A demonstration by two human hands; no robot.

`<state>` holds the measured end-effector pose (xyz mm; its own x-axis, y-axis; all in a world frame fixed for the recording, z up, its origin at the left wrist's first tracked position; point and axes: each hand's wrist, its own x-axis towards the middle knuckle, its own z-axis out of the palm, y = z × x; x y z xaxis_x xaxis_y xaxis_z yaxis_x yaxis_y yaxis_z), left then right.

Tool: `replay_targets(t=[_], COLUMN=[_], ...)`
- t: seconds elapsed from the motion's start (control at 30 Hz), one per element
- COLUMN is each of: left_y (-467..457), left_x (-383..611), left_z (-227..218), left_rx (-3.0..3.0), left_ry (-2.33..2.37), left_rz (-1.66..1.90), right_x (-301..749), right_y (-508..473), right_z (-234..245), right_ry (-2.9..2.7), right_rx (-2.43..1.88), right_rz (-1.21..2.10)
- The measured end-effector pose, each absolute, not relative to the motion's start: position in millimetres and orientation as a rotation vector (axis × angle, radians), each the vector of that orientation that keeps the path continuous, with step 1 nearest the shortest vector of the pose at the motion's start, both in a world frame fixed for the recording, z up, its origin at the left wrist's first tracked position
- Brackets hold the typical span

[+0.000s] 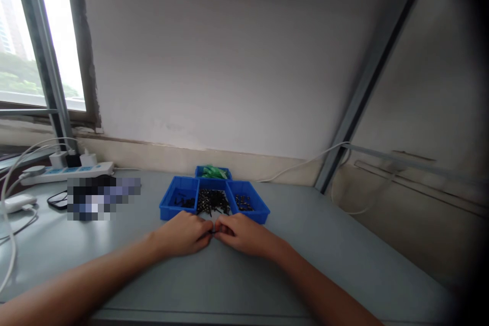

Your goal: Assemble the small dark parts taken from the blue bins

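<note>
My left hand (186,235) and my right hand (244,236) meet just in front of the blue bins, above the table. Both are closed in a pinch, fingertips almost touching. Between them a small dark part (213,232) barely shows; its kind is too small to tell. Behind my left hand is a blue bin (167,211) with some black pieces. The middle bin holds a heap of small black and shiny pieces (214,200). In the right blue bin (263,210) lie small metallic pieces (243,202).
A further blue bin (197,172) at the back contains green material (214,172). On the left lie a white power strip (95,168) with plugs, cables and a blurred-out dark item. A white cable (294,165) runs along the wall to a metal post (347,112).
</note>
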<state>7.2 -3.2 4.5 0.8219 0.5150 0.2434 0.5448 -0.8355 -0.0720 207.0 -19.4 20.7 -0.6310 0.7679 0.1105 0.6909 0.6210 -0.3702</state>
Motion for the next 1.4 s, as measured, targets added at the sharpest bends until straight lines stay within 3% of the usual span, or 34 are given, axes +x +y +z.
replay_targets(t=[1.4], left_y=[-4.6], left_x=[6.3], left_z=[7.8], left_rx=[-2.943], left_ry=[-0.660], left_rz=[-0.438], right_x=[209.6], right_y=[-14.0], right_z=[12.1], right_ry=[-2.719], right_rx=[-1.205], right_rz=[0.183])
